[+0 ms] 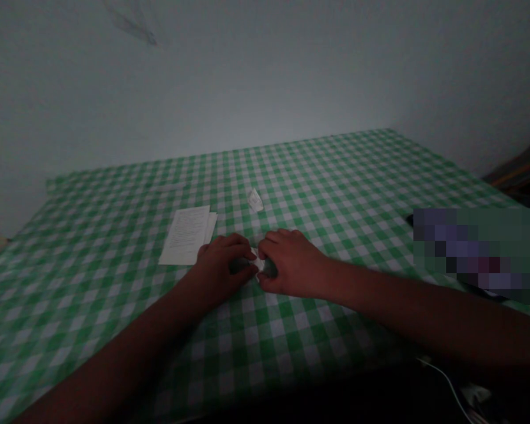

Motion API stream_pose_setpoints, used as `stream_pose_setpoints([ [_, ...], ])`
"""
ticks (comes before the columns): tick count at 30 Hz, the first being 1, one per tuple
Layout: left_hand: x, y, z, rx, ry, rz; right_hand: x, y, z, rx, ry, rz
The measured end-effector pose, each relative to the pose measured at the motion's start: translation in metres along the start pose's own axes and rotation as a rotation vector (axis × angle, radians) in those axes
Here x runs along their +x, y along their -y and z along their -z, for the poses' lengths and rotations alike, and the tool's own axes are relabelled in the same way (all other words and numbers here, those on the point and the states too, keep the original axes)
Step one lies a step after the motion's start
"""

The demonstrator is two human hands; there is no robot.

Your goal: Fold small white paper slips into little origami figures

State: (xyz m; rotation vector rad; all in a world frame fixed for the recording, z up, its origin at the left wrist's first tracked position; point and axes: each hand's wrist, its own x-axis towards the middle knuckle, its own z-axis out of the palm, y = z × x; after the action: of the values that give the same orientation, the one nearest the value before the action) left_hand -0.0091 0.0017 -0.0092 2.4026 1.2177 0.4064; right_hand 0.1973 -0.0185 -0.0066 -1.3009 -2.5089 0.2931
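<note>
Near the front of the table, my left hand (223, 262) and my right hand (289, 262) meet over a small piece of white paper (259, 268). The fingers and thumbs of both hands are curled onto it from either side, hiding most of it. Close to my left hand lie a few sheets of printed paper (185, 235), stacked slightly askew. Beyond my hands is a small folded piece of white paper (255, 200), resting by itself on the cloth.
A green and white checked cloth (318, 176) covers the table, which meets a pale wall (247, 76) at the back. On the right side lies a blurred-out dark object (472, 253). A thin white cable (446, 380) hangs below the front edge at right.
</note>
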Motion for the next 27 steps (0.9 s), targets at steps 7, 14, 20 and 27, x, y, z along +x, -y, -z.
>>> stream_pose_setpoints([
  [7, -0.001, 0.006, 0.002, -0.007, 0.023, -0.056, 0.003, -0.002, 0.001, 0.018, 0.016, -0.019],
  [14, 0.001, 0.008, 0.010, 0.049, 0.062, -0.119, 0.005, -0.019, 0.002, 0.142, -0.019, 0.059],
  [20, 0.001, -0.001, 0.015, 0.189, 0.069, -0.124, 0.008, -0.030, 0.007, 0.272, -0.096, 0.057],
  [27, 0.002, -0.008, 0.015, 0.314, 0.044, -0.182, -0.001, -0.015, 0.018, 0.182, -0.078, 0.076],
])
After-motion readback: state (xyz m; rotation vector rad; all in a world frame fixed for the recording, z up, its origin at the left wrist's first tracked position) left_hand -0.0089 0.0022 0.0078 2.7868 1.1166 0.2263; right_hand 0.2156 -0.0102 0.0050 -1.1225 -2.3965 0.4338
